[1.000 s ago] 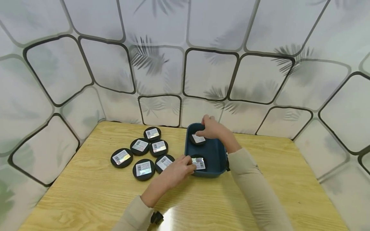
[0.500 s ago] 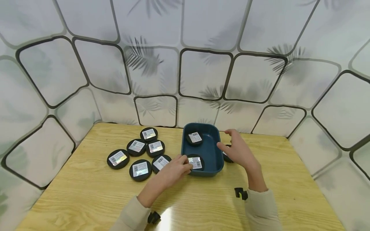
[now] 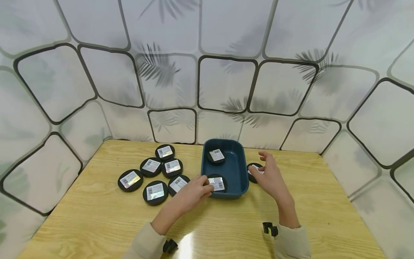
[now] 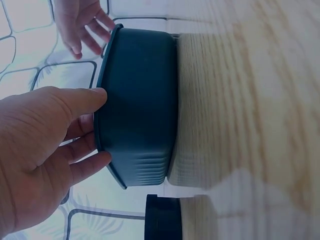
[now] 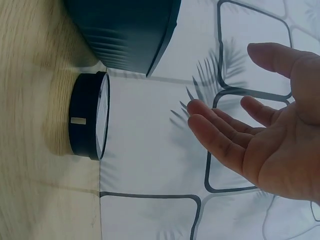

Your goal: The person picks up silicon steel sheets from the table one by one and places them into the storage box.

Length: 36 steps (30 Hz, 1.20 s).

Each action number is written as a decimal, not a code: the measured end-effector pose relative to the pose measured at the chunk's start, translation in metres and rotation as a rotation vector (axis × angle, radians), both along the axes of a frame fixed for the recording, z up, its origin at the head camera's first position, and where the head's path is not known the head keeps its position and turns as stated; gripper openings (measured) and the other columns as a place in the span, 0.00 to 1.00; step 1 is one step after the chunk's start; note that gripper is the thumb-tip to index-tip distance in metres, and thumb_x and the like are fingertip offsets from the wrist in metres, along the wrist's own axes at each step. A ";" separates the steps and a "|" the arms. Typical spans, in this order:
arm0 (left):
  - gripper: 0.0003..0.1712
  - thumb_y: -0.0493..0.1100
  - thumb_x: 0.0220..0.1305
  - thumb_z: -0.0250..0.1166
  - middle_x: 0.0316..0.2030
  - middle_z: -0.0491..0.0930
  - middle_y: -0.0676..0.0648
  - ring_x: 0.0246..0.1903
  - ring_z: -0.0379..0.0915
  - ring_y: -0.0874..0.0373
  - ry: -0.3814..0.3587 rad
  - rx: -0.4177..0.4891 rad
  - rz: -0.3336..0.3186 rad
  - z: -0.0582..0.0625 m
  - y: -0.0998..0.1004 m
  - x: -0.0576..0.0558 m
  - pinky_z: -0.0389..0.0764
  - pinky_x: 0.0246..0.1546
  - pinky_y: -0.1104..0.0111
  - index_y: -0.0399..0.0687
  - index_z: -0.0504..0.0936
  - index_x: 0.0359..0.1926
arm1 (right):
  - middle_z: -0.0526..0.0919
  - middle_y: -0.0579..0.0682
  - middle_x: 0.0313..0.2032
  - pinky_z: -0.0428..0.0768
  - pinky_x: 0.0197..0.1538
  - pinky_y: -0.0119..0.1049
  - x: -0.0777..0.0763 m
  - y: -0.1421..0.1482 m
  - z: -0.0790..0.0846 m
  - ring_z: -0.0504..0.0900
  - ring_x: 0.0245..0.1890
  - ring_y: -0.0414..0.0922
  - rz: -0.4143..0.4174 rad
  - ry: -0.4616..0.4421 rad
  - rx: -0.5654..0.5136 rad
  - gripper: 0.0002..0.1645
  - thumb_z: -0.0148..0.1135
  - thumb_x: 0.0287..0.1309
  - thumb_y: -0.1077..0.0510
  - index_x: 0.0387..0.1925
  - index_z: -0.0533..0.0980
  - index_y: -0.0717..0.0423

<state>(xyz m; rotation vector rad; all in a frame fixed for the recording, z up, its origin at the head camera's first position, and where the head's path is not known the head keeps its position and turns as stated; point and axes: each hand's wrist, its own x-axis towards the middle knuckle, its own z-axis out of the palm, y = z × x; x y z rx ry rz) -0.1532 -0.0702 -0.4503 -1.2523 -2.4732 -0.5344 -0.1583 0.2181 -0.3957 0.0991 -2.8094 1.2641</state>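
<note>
At the front left corner of a dark blue plastic bin (image 3: 231, 196), my left hand (image 3: 191, 194) holds the rim, thumb and fingertips on it in the left wrist view. Two flat round black containers lie in the bin: one at the back left (image 3: 216, 155), one at the front (image 3: 217, 183), partly covered by my left hand. Just right of the bin, another such container (image 5: 89, 116) lies on the table, its white label facing up. My right hand (image 3: 271, 176) hovers over it with fingers spread and nothing held, overlapping it in the head view.
Several more black round containers with barcode labels, such as one (image 3: 130, 180) at the far left, lie left of the bin on the wooden table (image 3: 97, 216). A patterned fabric backdrop (image 3: 226, 82) rises behind the table's back edge.
My right hand has moved from over the bin to its right side, above the container there, and has lowered slightly. My left hand stays at the bin's corner. The head view has shifted slightly.
</note>
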 end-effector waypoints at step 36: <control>0.03 0.38 0.63 0.69 0.34 0.72 0.51 0.34 0.67 0.58 -0.023 -0.001 0.004 0.003 -0.002 0.002 0.74 0.36 0.71 0.50 0.86 0.38 | 0.61 0.70 0.67 0.77 0.53 0.57 0.005 0.007 -0.003 0.72 0.59 0.66 -0.014 -0.028 0.054 0.38 0.56 0.70 0.52 0.72 0.54 0.63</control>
